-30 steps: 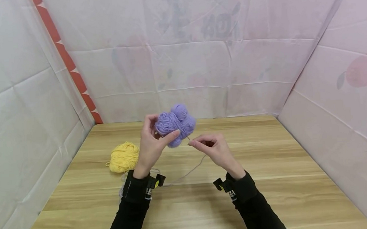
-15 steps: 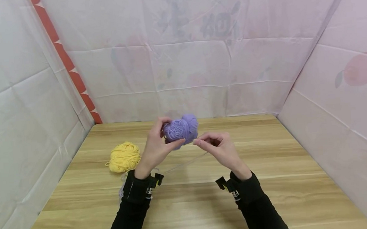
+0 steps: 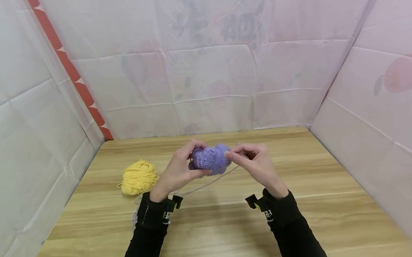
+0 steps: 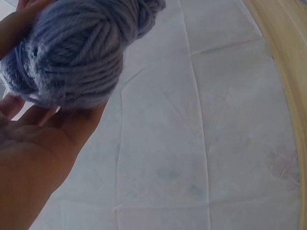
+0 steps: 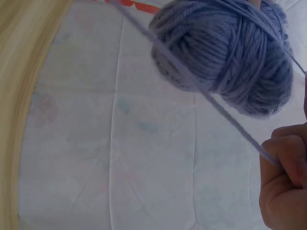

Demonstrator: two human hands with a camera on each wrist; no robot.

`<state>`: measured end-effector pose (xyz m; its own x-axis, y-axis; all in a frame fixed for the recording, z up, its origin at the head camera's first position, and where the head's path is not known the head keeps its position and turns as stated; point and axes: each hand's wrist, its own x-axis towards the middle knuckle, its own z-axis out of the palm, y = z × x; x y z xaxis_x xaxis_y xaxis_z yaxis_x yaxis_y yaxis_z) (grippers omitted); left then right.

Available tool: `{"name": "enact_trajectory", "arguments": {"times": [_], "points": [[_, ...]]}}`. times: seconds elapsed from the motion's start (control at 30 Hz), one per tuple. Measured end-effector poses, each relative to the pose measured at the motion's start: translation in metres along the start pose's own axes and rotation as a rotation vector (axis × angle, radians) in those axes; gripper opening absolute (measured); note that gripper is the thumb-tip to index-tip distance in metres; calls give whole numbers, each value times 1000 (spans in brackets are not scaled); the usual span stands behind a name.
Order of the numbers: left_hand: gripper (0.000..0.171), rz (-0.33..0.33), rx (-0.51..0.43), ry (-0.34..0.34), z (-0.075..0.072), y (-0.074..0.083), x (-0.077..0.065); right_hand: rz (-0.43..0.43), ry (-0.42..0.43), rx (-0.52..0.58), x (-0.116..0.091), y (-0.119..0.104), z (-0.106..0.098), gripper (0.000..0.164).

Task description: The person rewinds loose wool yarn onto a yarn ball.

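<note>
A purple ball of yarn (image 3: 209,159), pinched in around its middle by wraps of strand, is held up over the table in my left hand (image 3: 176,168). The thumb lies along its near side and the fingers go behind it; in the left wrist view they support the ball (image 4: 76,57) from below. My right hand (image 3: 256,162), at the ball's right side, pinches a purple strand (image 5: 293,56) that runs taut off the ball. Another length of the strand (image 3: 208,184) slants from the right hand down to the left wrist, crossing before the ball in the right wrist view.
A yellow ball of yarn (image 3: 139,177) lies on the wooden table (image 3: 334,215), left of my left hand. Some pale purple yarn (image 3: 135,217) shows beside the left sleeve, mostly hidden by it. White sheet walls (image 3: 210,74) enclose the back and both sides.
The purple ball, in my left hand, has come lower and to the right, and turned. My right hand has shifted slightly right, its fingertips now close against the ball. The yellow ball stays put.
</note>
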<state>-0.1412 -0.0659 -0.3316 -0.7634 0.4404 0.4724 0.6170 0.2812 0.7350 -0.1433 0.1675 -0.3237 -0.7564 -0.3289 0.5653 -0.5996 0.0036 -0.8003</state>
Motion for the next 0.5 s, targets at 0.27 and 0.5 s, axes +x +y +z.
{"name": "enact_trajectory", "arguments": {"times": [0.27,0.5], "points": [[56,21,-76,-110,-2,3,-3,32,29,9,0,0,-1,3],[57,44,-155,-152,-4,4,-4,76,45,27,1,3,-1,1]]}}
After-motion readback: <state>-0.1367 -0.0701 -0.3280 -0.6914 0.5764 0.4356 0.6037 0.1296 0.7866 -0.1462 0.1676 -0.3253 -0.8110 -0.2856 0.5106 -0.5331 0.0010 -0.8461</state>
